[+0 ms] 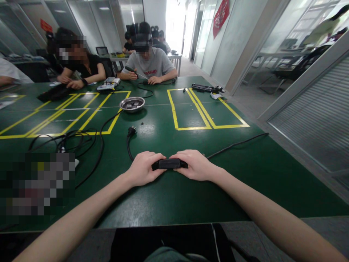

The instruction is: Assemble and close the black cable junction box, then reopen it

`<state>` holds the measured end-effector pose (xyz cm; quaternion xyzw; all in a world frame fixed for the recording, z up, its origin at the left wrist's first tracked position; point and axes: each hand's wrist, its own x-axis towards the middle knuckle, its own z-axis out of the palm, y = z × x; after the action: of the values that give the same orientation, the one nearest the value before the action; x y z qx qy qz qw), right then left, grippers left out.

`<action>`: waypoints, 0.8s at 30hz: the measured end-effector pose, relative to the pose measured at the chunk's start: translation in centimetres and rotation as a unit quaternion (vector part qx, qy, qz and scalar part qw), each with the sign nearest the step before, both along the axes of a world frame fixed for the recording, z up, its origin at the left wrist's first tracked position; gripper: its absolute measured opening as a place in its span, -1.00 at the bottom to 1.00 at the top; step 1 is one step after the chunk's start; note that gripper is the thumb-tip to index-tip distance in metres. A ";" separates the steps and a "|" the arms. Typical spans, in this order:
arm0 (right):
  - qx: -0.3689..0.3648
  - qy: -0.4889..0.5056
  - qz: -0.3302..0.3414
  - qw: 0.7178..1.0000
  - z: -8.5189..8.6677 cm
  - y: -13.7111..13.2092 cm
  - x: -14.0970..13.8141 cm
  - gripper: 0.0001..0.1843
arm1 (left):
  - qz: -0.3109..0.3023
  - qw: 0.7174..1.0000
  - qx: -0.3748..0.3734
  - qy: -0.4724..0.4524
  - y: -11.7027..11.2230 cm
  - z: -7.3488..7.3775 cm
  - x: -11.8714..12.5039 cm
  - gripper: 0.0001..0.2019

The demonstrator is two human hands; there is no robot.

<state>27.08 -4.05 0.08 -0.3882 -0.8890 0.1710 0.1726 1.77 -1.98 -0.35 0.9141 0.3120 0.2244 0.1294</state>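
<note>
Both my hands grip a small black power adapter [169, 163] just above the green table. My left hand [145, 168] pinches its left end, and my right hand [193, 165] pinches its right end, with thumbs and fingers closed. Fingers hide both ends of the adapter. A black cord with a plug [132, 131] runs down to my left hand; the plug lies on the table beyond it. From behind my right hand another black cable [237, 145] stretches toward the table's right edge.
A metal bowl [132, 104] with small metal parts stands ahead. Coiled black cables [73, 136] lie at left. Yellow tape [193, 128] marks the green table [245, 182]. Across it, a person [152, 62] holds a screwdriver [131, 69]. Another person [89, 67] handles something black.
</note>
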 end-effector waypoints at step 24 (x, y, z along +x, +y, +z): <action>0.149 -0.039 0.025 0.988 -0.7 0.0 0.1 -0.57 | -0.012 0.999 -0.009 0.034 -0.2 0.8 0.5 -0.58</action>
<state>27.21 -4.04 -0.59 -0.3425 -0.9199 0.0256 0.1894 2.30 -2.14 0.40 0.9236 0.3071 0.1892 0.1297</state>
